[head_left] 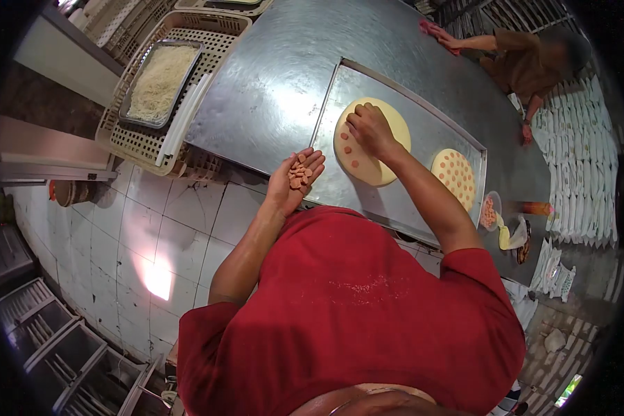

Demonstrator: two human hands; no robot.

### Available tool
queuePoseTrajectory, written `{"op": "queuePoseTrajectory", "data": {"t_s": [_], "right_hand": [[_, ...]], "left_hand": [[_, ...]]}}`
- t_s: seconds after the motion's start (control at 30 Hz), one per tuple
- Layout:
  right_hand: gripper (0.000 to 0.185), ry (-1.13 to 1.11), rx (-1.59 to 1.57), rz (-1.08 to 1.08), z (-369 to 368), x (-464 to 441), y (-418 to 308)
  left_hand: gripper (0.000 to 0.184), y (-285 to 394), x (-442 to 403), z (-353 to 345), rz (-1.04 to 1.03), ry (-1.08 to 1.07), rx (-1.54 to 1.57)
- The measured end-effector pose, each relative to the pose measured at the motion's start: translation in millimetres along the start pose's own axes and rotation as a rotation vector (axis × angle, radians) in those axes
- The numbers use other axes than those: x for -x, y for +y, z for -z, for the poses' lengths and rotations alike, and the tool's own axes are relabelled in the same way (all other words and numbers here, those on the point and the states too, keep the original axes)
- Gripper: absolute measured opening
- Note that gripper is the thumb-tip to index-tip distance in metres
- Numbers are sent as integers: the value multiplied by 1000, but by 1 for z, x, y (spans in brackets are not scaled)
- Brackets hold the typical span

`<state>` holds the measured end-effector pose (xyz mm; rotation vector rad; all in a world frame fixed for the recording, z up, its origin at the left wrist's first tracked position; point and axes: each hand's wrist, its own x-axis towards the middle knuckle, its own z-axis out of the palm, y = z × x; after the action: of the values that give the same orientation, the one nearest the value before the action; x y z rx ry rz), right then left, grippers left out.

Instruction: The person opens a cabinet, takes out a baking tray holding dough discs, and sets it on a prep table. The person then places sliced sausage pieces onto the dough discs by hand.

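Note:
My left hand [282,186] is palm up and slightly cupped, holding a small heap of sausage slices [299,173] near the tray's front edge. Over a large round dough base [388,119], my right hand [371,130] points down with its fingertips pressed together. What those fingers hold, if anything, is hidden. Several sausage slices lie along the left side of this base, and its upper right is bare. A second round dough base [445,165], dotted all over with slices, lies to the right. Both bases sit in a wide metal tray [319,125].
Right of the tray stand a clear tub of slices [490,211] and a red-orange bottle [534,208]. Rows of white packets [575,159] lie farther right. A co-worker's hand [447,40] holds a pink cloth on the metal table [263,83]. Shredded cheese [161,83] fills a pan at upper left.

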<state>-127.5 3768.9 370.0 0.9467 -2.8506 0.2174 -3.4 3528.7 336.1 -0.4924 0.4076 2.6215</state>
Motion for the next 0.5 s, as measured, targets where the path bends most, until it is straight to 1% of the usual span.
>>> {"op": "queuePoseTrajectory", "data": {"t_s": [0.03, 0.07, 0.17, 0.2, 0.27, 0.3, 0.37, 0.43, 0.5], "right_hand": [[11, -46, 66, 52, 2, 1, -1], [11, -49, 64, 57, 3, 2, -3], [14, 59, -175, -52, 17, 7, -17], [14, 54, -179, -48, 22, 7, -27], [15, -6, -429, 22, 30, 3, -60], [16, -34, -554, 51, 31, 3, -73], [16, -39, -533, 66, 27, 4, -90], [17, -54, -482, 118, 26, 2, -98], [16, -56, -481, 113, 22, 3, -93]], "left_hand": [[45, 1, 1, 0, -5, 0, -1], [45, 1, 2, -1, -11, -1, -1], [45, 1, 1, 2, -2, -12, 4], [45, 0, 0, 3, 14, -27, 3], [46, -1, -2, 7, 33, -37, 0], [45, -4, -4, 8, 30, 5, -26], [44, -8, -9, 9, 26, 80, -82], [46, -9, -11, 12, 42, 58, -74], [49, -8, -11, 12, 60, 15, -46]]}}
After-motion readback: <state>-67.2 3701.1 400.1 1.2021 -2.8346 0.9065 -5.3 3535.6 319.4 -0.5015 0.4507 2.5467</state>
